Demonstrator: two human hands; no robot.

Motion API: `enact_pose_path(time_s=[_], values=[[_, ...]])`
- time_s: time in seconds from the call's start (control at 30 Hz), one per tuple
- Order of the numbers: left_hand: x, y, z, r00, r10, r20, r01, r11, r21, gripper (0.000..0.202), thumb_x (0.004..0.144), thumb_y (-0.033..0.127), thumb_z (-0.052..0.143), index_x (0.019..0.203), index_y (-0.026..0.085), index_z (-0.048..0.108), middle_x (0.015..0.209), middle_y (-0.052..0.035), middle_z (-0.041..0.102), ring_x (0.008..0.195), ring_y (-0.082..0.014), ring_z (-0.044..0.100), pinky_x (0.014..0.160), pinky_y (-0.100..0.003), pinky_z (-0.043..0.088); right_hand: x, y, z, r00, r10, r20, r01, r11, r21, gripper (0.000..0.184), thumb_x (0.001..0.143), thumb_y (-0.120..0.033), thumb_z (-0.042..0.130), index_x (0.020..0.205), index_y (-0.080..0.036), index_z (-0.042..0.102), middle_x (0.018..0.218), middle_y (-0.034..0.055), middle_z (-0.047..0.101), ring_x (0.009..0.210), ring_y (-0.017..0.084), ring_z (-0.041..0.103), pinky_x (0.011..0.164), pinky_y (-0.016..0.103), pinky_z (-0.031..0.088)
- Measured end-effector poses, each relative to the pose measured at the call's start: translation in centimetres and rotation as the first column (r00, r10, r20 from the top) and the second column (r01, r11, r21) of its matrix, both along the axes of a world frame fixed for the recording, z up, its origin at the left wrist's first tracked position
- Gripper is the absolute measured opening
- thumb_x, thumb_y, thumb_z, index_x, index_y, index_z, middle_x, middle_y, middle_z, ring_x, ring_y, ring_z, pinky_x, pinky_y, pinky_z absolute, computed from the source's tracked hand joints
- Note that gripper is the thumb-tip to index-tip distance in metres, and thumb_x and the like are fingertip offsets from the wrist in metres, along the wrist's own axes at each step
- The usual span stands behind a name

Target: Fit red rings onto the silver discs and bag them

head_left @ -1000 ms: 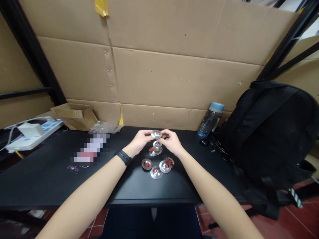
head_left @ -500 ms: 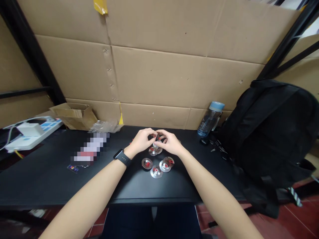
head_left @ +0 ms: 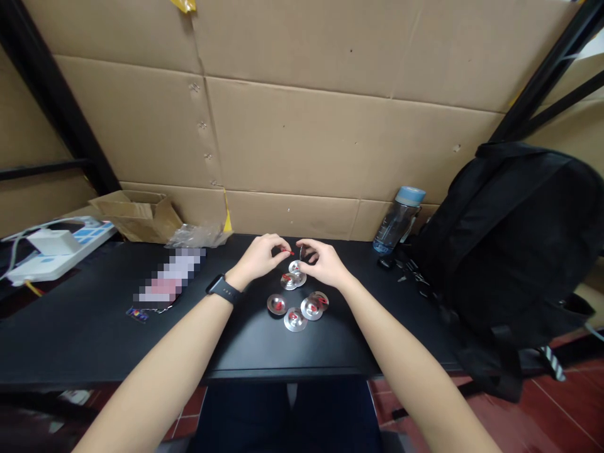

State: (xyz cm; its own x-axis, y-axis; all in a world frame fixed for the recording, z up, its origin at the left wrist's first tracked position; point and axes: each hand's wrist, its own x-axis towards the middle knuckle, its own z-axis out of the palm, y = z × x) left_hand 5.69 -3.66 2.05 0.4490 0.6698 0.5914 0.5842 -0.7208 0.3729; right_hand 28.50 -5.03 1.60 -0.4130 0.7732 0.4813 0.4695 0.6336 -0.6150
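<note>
Small round metal finger cymbals with red loops lie on the black table. My left hand (head_left: 262,257), with a black watch at the wrist, pinches a thin red loop (head_left: 291,253) between thumb and fingertips. Just across from it, my right hand (head_left: 325,261) grips a finger cymbal (head_left: 301,253), seen nearly edge-on. Whether the red loop is attached to that cymbal, I cannot tell. Below the fingers, several cymbals overlap in a cluster (head_left: 289,281). Closer to me lie a single cymbal (head_left: 276,304), another one (head_left: 296,319) and an overlapping pair (head_left: 312,308).
A blue-lidded water bottle (head_left: 399,220) and a large black backpack (head_left: 523,251) stand on the right, with keys (head_left: 402,277) between. At left are a power strip (head_left: 61,255), an open cardboard box (head_left: 136,217), crumpled clear plastic (head_left: 195,236) and a blurred-out package (head_left: 170,277). Cardboard walls the back.
My hands have drawn apart, opening a small gap between the fingertips. The red loop in my left fingers now shows clearly. The cymbals on the table lie as before.
</note>
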Motion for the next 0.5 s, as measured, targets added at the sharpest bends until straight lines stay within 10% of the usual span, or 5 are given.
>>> enact_pose_path(time_s=[0.23,0.5], values=[[-6.1,3.3,-1.2,0.986,0.167,-0.030,-0.169,0.969,-0.180,0.018,0.081,0.036,0.074,0.088,0.020,0.075,0.086,-0.0024,0.076,0.078,-0.0182,0.069,0.073,-0.026,0.048,4.6,2.3,0.4,0.928,-0.191,0.319,0.181,0.982,0.059,0.064,0.069,-0.014,0.074,0.132,-0.012,0.065,0.117,0.0127,0.069,0.100,0.024,0.068,0.096,0.035,0.052],[-8.0,4.6,-2.6,0.987,0.076,-0.138,-0.115,0.947,-0.301,0.022,0.082,0.040,0.068,0.083,0.020,0.077,0.082,-0.0028,0.077,0.075,-0.0180,0.069,0.071,-0.025,0.048,8.5,4.4,-0.7,0.888,-0.162,0.430,0.251,0.955,-0.159,0.055,0.066,-0.017,0.084,0.119,-0.019,0.071,0.112,0.0064,0.074,0.081,0.016,0.070,0.076,0.024,0.053]])
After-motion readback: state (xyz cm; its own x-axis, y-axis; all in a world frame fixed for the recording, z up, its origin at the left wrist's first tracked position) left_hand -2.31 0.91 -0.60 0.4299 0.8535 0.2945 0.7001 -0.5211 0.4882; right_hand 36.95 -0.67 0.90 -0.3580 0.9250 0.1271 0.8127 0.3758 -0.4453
